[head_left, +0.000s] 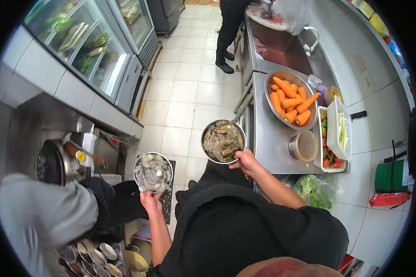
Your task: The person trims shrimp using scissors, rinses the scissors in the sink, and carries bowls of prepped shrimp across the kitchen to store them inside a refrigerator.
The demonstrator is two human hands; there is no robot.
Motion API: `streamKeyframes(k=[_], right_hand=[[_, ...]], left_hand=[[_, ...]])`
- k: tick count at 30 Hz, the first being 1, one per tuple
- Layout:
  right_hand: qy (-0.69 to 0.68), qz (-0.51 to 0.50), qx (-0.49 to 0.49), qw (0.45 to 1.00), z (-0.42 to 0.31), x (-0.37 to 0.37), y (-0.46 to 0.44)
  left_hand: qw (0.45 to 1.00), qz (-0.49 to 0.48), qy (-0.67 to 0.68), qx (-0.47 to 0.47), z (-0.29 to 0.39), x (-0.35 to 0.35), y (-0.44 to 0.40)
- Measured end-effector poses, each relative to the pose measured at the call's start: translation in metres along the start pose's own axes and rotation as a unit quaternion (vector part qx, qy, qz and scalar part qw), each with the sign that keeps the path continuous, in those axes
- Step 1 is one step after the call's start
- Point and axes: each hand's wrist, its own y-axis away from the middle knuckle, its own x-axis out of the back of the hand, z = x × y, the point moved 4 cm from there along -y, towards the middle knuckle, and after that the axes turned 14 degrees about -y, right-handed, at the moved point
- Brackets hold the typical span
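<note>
My left hand point(150, 201) grips the near edge of a round metal bowl of greyish peeled seafood point(153, 173), which looks like shrimp. Closed on the lower right rim of another metal bowl is my right hand point(246, 162); that bowl holds brownish whole shrimp point(223, 141). Both bowls are held up over the tiled floor, apart from each other. To the right of the second bowl, on the steel counter point(275, 159), are a large bowl of carrots point(289, 100) and a lidded round tub point(303, 146).
A co-worker in grey point(55, 207) is close on the left beside a pan point(55, 161). Another person's dark legs point(227, 37) are by the sink point(286, 48). White baskets point(339, 129) of vegetables line the counter's right side. Glass-door fridges point(88, 46) stand upper left.
</note>
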Motion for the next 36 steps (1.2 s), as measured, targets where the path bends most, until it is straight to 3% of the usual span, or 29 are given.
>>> streamKeyframes(k=[6,15,21,27,30,36], right_hand=[[-0.062,0.007,0.045,0.997,-0.055,-0.04,-0.109],[-0.016,-0.05,0.042,0.998,-0.201,-0.128,-0.309],[0.004,-0.069,0.069,0.995,-0.288,-0.204,-0.405],[-0.027,-0.021,0.07,0.997,-0.327,-0.227,-0.515],[-0.065,0.021,0.071,0.995,-0.352,-0.232,-0.551],[-0.139,0.115,0.103,0.978,-0.409,-0.224,-0.613]], left_hand=[[0.999,-0.013,-0.034,-0.009,0.075,-0.084,-0.132],[0.997,0.001,-0.069,-0.039,0.13,-0.218,-0.293],[0.997,-0.019,-0.073,-0.003,0.164,-0.298,-0.391],[0.996,-0.044,-0.076,-0.001,0.202,-0.4,-0.505],[0.986,-0.092,-0.138,0.012,0.212,-0.434,-0.581],[0.979,-0.137,-0.15,0.025,0.264,-0.569,-0.689]])
